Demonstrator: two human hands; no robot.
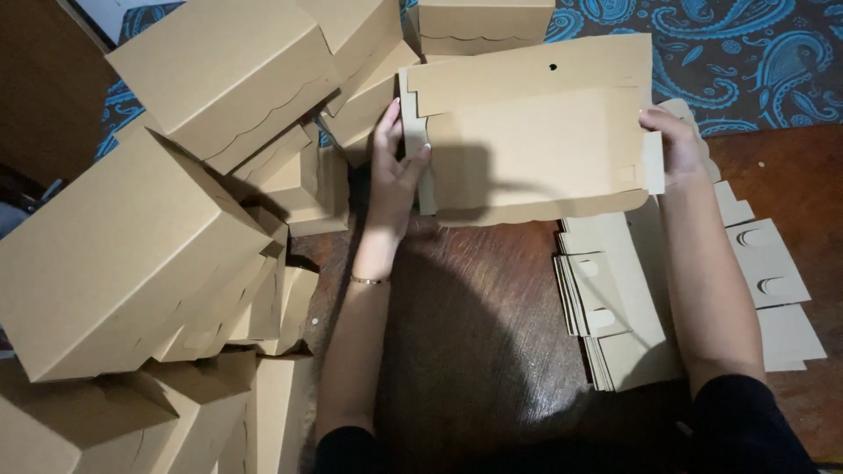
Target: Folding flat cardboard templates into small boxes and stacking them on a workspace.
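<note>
A flat, partly folded cardboard box blank point(536, 140) was held up between both hands above the far part of the dark wooden desk point(474, 333). Its long axis ran side to side, from one hand to the other, and its scalloped lower edge faced back toward the person. A small round hole showed near the blank's top edge, on the side away from the person.

The left hand point(392, 167) gripped the blank's left end, fingers curled around a narrow side flap and the thumb pressed against the face. A thin bracelet point(369, 281) sat on that wrist. The right hand point(672, 145) clasped the blank's right end, fingers closed over the edge by a small side tab. Both hands were closed on the cardboard, neither spread wide.

Just below the blank and to its right, a stack of unfolded flat blanks point(615, 307) lay on the desk, partly under the right forearm, with rounded tabs fanning outward. To the left of the blank stood a heap of assembled brown boxes point(132, 254), piled at leaning angles, some tilted against others. One more closed box point(479, 26) sat beyond the blank's top edge. Behind the blank, past the desk's far edge, lay a blue paisley-patterned cloth point(746, 61).
</note>
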